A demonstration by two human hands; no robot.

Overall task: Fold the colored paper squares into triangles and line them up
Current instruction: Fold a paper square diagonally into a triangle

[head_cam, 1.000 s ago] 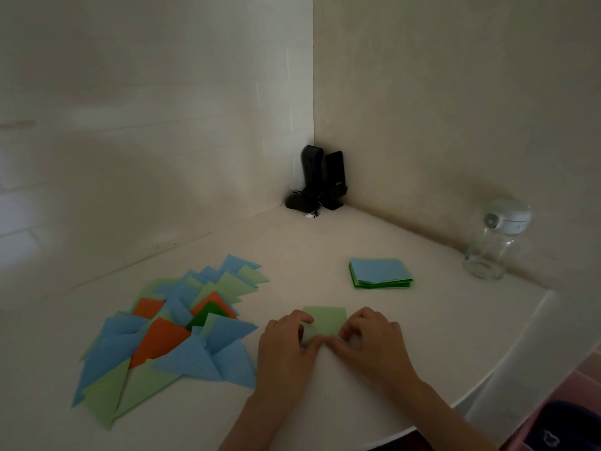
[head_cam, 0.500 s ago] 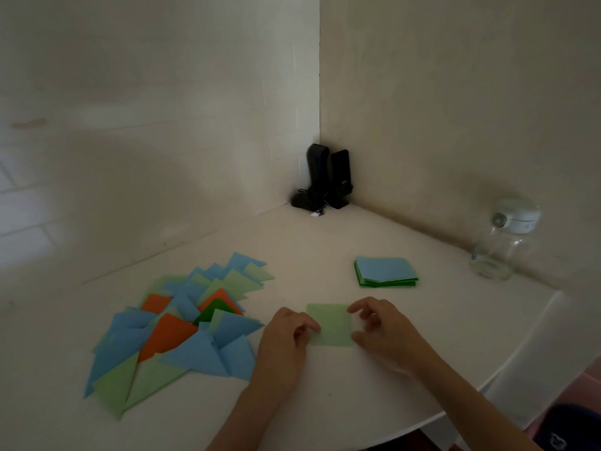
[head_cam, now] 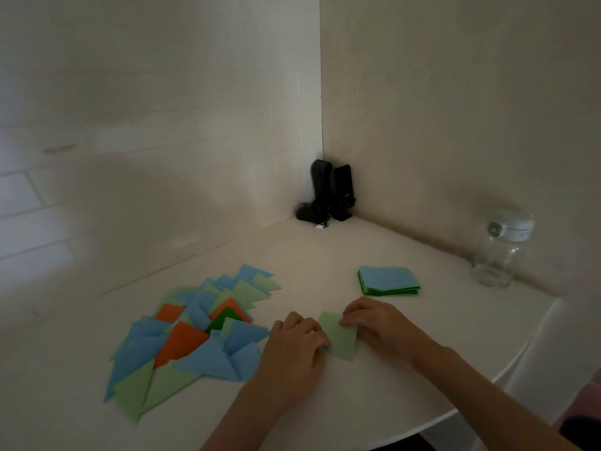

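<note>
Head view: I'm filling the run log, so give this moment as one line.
step: folding | sheet: light green, flat | left hand: holds left edge | right hand: pinches top corner | stack: untouched | triangles: heaped left

A plain room corner, likely a home: painted brick wall (head_cam: pixel 130 190), white table (head_cam: pixel 325 402), glass jar (head_cam: pixel 497 255).
</note>
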